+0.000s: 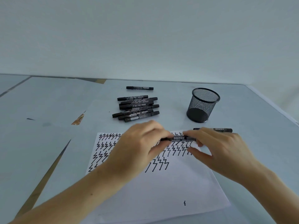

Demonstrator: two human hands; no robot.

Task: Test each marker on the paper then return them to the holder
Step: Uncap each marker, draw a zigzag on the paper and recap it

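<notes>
You hold one marker (178, 138) level above the paper (161, 183), gripped at both ends. By the pose, the step in hand is capping or uncapping; which of the two cannot be told, since both ends are covered.

Left to right:

1. Left hand (139, 147): the forearm enters from the lower left and crosses the paper. The fingers (157, 148) curl round the marker's left end, the back of the hand turned up.
2. Marker: horizontal between the hands, only its printed middle showing. Zigzag test strokes fill the upper part of the paper beneath it.
3. Right hand (216, 149): the forearm enters from the lower right. Thumb and fingertips pinch the marker's right end.

Supply and destination: a pile of markers (135, 108) lies on the counter (48, 143) beyond the paper, one lone marker (140, 88) behind it. Another marker (213, 129) lies just behind your right hand. The mesh holder (203, 105) stands upright at right and appears empty.

Next move: pull or press along the marker's axis, keeping both grips firm so that the barrel does not twist.
</notes>
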